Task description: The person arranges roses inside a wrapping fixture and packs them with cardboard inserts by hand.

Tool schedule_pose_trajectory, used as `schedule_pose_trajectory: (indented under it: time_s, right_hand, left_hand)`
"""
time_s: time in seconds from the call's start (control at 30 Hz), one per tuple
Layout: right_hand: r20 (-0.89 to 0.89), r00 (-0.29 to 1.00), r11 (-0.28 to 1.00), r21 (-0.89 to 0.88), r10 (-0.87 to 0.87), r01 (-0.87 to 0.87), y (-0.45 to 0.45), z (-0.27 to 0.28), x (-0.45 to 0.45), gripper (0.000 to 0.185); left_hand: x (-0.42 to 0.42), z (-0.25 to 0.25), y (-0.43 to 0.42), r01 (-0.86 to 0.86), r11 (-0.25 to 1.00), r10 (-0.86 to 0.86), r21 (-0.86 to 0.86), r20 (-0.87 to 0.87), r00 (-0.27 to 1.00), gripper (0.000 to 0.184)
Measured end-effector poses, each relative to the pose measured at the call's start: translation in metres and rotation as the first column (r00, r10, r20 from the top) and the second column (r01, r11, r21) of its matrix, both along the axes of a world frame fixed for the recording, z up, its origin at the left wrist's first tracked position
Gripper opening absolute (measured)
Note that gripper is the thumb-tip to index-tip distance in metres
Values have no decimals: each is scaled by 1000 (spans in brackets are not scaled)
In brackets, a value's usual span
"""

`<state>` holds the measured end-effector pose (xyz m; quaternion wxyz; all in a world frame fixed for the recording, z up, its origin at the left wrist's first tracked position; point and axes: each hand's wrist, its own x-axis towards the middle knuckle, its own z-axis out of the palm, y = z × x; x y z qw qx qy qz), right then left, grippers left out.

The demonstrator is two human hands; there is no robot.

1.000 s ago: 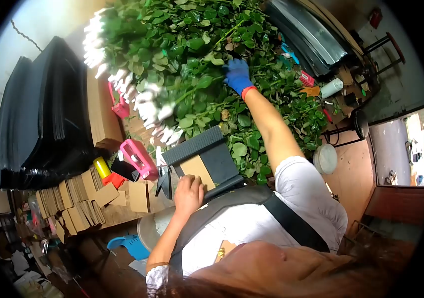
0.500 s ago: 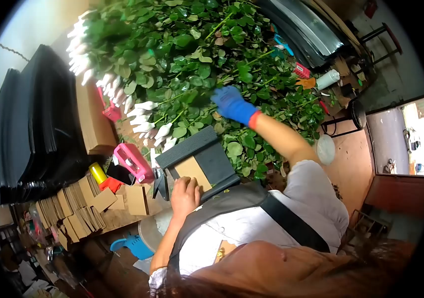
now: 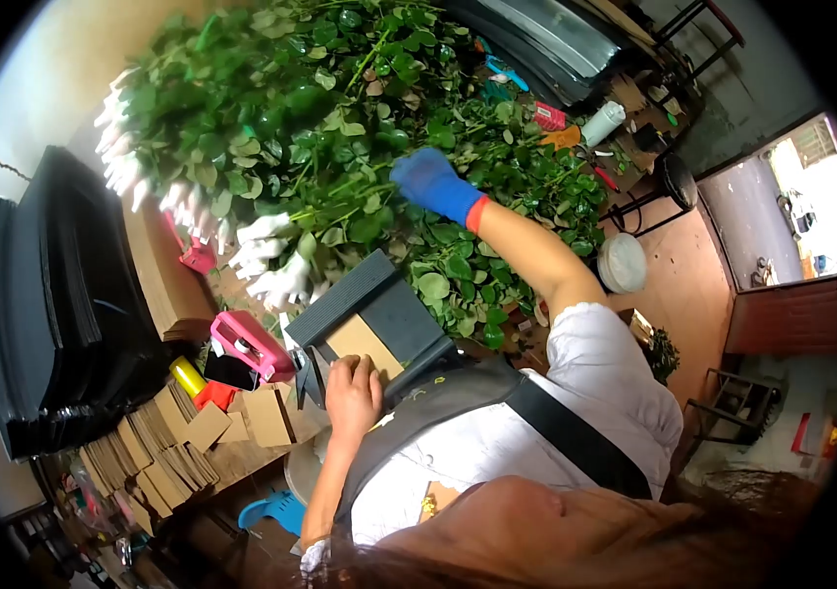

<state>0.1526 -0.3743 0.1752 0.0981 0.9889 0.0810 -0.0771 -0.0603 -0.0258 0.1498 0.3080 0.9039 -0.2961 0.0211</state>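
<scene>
My left hand [image 3: 352,398] is bare and rests on a brown cardboard piece [image 3: 365,341], its fingers lying over the lower part. That cardboard lies on a black corrugated holder [image 3: 401,312] against my apron. My right hand [image 3: 435,185], in a blue glove with a red cuff, is among leafy green stems that look like roses [image 3: 340,211]. Its fingers seem closed round stems, though leaves and blur partly hide them. Left of it, several flower heads in white sleeves [image 3: 263,243] point toward the holder.
A large leafy heap [image 3: 271,118] covers the far table. Near my left hand are a pink tape dispenser [image 3: 250,344], a yellow roll [image 3: 186,375] and cardboard pieces [image 3: 158,461]. Black sheets [image 3: 65,304] stand at left. A white bucket [image 3: 622,263] is on the floor at right.
The head view has turned, shifting most of the scene leftward. My right hand stays among the stems, and the nearest white-sleeved heads lie closer together. My left hand remains on the cardboard.
</scene>
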Motion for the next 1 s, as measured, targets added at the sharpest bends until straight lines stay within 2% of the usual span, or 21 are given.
schedule_pose_trajectory:
  time_s: [0.03,0.07,0.13,0.17,0.2,0.27,0.33,0.37,0.5,0.53,0.6,0.63,0.67,0.7,0.73,0.77,0.8,0.83,0.9,0.97,1.0]
  right_hand:
    - [212,976,991,107,51,-75,-7,13,-8,13]
    - [456,890,980,175,6,-97,-10,16,-14,18]
    - [657,737,970,41,156,-242,-18,8,-14,26]
    - [331,927,967,121,175,-226,-21,4,-11,31]
    - [83,990,987,110,112,-120,-18,14,-12,31]
    - [330,942,967,217,54,-131,-17,44,-20,34]
    - [493,869,988,108,42,-109,-6,84,-29,37]
    - [486,873,998,36,23,-46,4,106,-34,41]
    - [657,746,970,94,107,-222,-1,96,2,45]
    - [614,772,971,35,167,-238,-8,85,18,47]
    - [651,737,981,-172,184,-93,-11,56,26,50]
    - [562,819,983,-185,120,-16,5,64,14,47]
    - [196,972,991,24,-132,130,23,74,10,34]
    - [4,992,991,-43,-128,128,36,70,5,24]
    - [-91,995,995,84,-41,49,37,47,-5,23]
    - [-278,961,1000,2,-12,13,42,23,-8,27]
    - [-303,953,999,-50,-10,-6,42,-6,-15,26]
    - [-216,973,985,-133,77,-107,39,-31,-21,23]
    - [-198,975,985,-121,100,-126,27,-80,-13,19]
    - [-135,983,986,-96,121,-134,22,-83,-6,15]
    - [-62,991,993,32,119,-117,19,-68,-7,19]
  left_hand:
    - [-1,0,-2,-6,1000,6,-10,1,1000,25]
    - [-4,0,-4,-17,1000,17,-15,0,1000,25]
    - [-3,4,-3,-22,1000,22,1,-11,1000,25]
    - [-4,4,-3,-34,999,34,-6,-25,999,25]
    - [-3,3,-3,-23,1000,23,1,13,1000,26]
    - [-2,2,-2,-18,1000,18,-7,14,1000,25]
    - [-3,0,-3,-40,999,40,-14,29,999,25]
    - [-4,2,-4,-44,999,45,-21,18,999,25]
    - [-3,3,-4,-39,999,40,-15,27,999,24]
    - [-5,2,-6,-38,999,38,-12,29,999,24]
    - [-2,2,-4,-32,999,32,4,48,998,23]
    - [-2,5,-4,-24,1000,24,-1,15,1000,24]
    - [-2,4,-3,-17,1000,17,7,24,1000,25]
    - [-3,0,-2,-20,1000,19,4,32,999,26]
    - [-2,-3,-2,-19,1000,19,0,40,999,26]
    - [-2,-2,-3,-17,1000,17,0,37,999,27]
    - [-2,0,-4,-12,1000,12,2,32,999,27]
    - [-1,1,-3,-9,1000,9,5,28,1000,27]
    - [-1,1,-3,1,1000,-1,5,16,1000,27]
    - [0,1,-1,3,1000,-3,8,20,1000,27]
    - [1,3,-2,3,1000,-3,8,0,1000,27]
